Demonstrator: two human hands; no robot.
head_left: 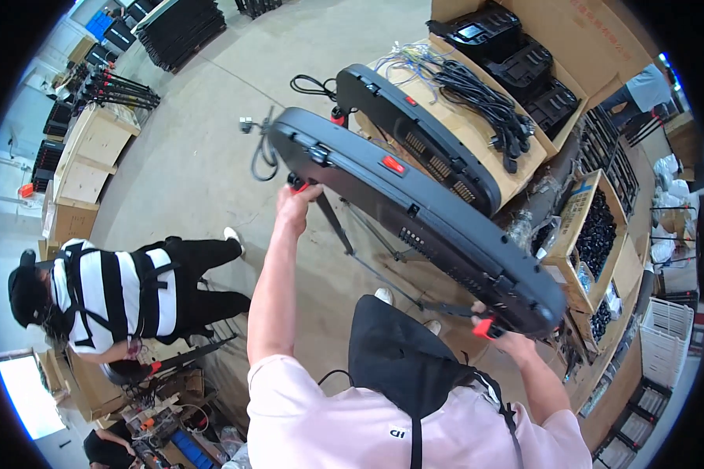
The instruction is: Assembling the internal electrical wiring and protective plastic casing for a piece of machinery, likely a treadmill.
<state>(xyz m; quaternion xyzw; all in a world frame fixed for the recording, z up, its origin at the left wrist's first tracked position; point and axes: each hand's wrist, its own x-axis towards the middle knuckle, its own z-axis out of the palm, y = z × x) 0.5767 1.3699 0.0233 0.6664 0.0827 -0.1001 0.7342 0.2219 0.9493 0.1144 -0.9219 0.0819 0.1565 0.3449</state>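
Note:
A long black unit (414, 211) with rounded ends, a red switch and thin legs underneath stretches slantwise in front of me. My left hand (293, 207) is closed around a black-and-red fitting (297, 184) below its far left end. Near the other end, my right hand (512, 342) is closed at a red fitting (487, 328); the unit hides part of those fingers. From the left end hangs a black cord (263, 160) with a plug. Just beyond stands a second, similar black unit (422, 137), apart from my hands.
Beyond the units, a cardboard-topped surface (516, 168) bears bundled black cables (477, 94) and a box of black plastic housings (524, 59). To the right is a wooden bin (575, 227) of small black parts. Another person (125, 293) bends at the left, near wooden crates (94, 152).

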